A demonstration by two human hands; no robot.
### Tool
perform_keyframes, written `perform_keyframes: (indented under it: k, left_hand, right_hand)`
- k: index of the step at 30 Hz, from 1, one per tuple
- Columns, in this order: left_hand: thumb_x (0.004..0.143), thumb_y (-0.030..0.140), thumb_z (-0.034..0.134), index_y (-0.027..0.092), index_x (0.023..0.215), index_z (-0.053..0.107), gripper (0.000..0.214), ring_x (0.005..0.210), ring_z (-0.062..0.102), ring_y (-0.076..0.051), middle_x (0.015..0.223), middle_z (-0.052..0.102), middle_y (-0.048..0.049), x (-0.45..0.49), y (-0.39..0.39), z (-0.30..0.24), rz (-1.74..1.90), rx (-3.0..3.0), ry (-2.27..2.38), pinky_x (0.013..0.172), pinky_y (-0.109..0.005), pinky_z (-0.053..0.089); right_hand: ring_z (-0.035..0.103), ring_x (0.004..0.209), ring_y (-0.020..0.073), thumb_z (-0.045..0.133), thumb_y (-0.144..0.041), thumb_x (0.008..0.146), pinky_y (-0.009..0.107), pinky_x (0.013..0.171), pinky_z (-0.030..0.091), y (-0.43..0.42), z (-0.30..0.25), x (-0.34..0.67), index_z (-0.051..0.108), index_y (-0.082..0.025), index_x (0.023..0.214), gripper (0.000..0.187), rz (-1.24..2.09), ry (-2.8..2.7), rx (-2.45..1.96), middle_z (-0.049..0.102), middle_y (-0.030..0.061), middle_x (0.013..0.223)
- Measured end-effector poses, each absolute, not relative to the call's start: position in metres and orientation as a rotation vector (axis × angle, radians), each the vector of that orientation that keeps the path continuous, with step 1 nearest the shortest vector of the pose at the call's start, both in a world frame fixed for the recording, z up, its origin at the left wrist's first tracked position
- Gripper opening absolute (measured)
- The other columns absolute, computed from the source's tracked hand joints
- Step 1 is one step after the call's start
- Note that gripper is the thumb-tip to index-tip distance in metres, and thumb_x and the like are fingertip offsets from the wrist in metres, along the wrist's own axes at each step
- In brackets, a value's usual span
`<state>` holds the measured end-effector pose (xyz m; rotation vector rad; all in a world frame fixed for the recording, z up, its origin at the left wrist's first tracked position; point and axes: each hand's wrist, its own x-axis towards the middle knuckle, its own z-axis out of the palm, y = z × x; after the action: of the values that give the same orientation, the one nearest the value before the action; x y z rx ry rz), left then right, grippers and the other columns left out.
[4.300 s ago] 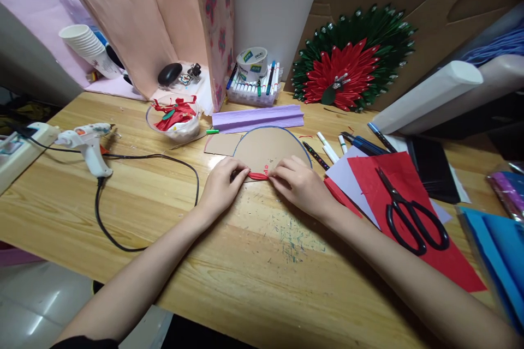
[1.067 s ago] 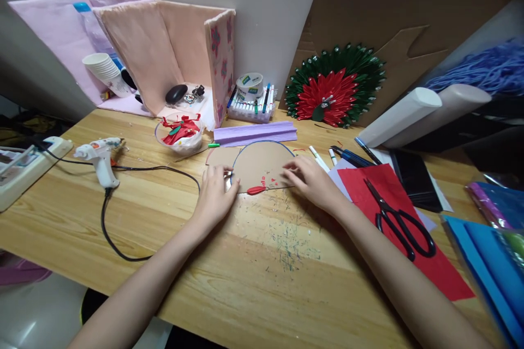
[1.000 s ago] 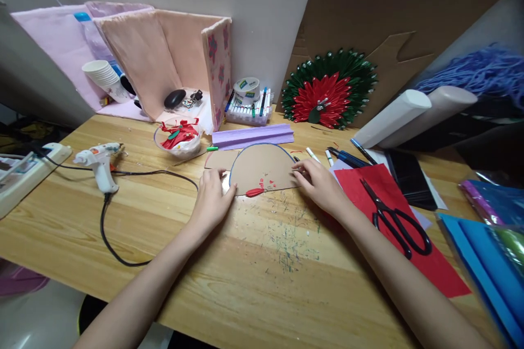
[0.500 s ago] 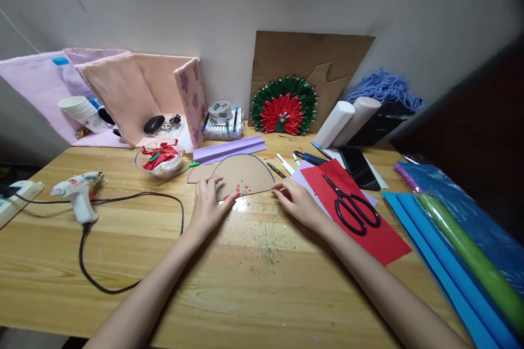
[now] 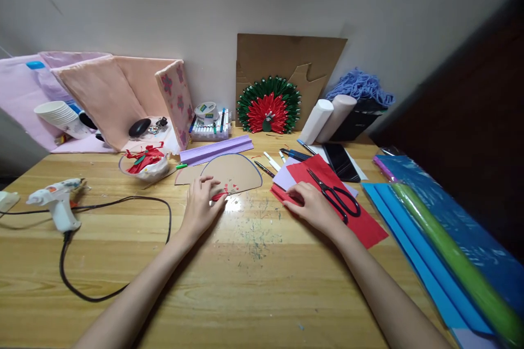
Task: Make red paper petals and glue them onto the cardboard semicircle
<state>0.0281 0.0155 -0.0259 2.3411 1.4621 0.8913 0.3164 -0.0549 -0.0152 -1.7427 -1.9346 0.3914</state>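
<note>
My left hand (image 5: 201, 208) lies flat with fingers spread on the lower edge of a cardboard half-disc (image 5: 235, 172) edged in blue. A small folded red paper petal (image 5: 220, 196) shows at its fingertips. My right hand (image 5: 311, 207) rests on the near corner of a red paper sheet (image 5: 360, 221), fingers curled at a red strip (image 5: 282, 194) on the sheet's left edge. Whether it grips the strip I cannot make out. Black scissors (image 5: 336, 196) lie on the red sheet just right of that hand.
A glue gun (image 5: 57, 207) with its black cord lies at the left. A bowl of red scraps (image 5: 144, 163), a purple folded paper (image 5: 216, 149), pens, a marker box, a phone (image 5: 341, 162), a red-green paper peacock (image 5: 268, 106) and blue and green rolls (image 5: 442, 245) ring the wooden desk (image 5: 254, 278).
The red petal was let go and lies on the cardboard. My right hand moved right from the half-disc onto the red sheet. The view rose and swung right.
</note>
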Motion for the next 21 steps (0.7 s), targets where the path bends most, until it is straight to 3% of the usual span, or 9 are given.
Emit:
perform_keyframes:
  k: [5,9,11,16,21]
  left_hand:
    - [0.089,0.033,0.043,0.019,0.096,0.058,0.021,0.101,0.053,-0.022,0.101,0.057,-0.0091,0.068,-0.001,-0.003,0.743,2.264,1.17,0.088,-0.039,0.043]
    - [0.083,0.045,0.05,0.016,0.098,0.06,0.034,0.091,0.06,-0.023,0.098,0.064,-0.011,0.123,-0.002,-0.001,0.586,1.883,1.074,0.08,-0.037,0.047]
    - [0.081,0.046,0.053,0.014,0.089,0.061,0.034,0.078,0.062,-0.02,0.085,0.066,-0.0087,0.149,0.002,-0.003,0.587,1.645,0.982,0.069,-0.031,0.049]
    - [0.078,0.03,0.057,0.013,0.074,0.06,0.018,0.068,0.059,-0.015,0.071,0.064,-0.0037,0.185,0.018,-0.002,0.761,1.436,0.831,0.068,-0.027,0.047]
    - [0.081,0.025,0.047,0.014,0.078,0.06,0.017,0.069,0.06,-0.016,0.069,0.064,-0.003,0.195,0.027,0.002,0.74,1.454,0.747,0.066,-0.027,0.047]
  right_hand:
    - [0.057,0.078,0.0209,0.053,-0.027,0.082,0.034,0.072,0.044,-0.055,-0.018,0.309,0.06,-0.018,0.077,0.013,0.383,-1.853,-1.751,0.062,0.0065,0.08]
    - [0.058,0.067,0.0177,0.057,-0.039,0.079,0.029,0.063,0.044,-0.053,-0.014,0.311,0.063,-0.017,0.076,0.023,0.737,-1.452,-1.623,0.065,0.0039,0.074]
    - [0.058,0.066,0.0174,0.059,-0.043,0.076,0.028,0.061,0.045,-0.053,-0.011,0.313,0.064,-0.016,0.076,0.027,0.88,-1.304,-1.537,0.066,0.0035,0.073]
    - [0.06,0.073,0.02,0.056,-0.043,0.078,0.03,0.067,0.047,-0.051,-0.004,0.32,0.067,-0.018,0.073,0.028,0.863,-1.213,-1.495,0.068,0.0035,0.074]
    - [0.061,0.071,0.0189,0.047,-0.052,0.082,0.029,0.065,0.049,-0.052,0.0,0.327,0.064,-0.018,0.069,0.041,0.866,-1.139,-1.467,0.065,0.0034,0.07]
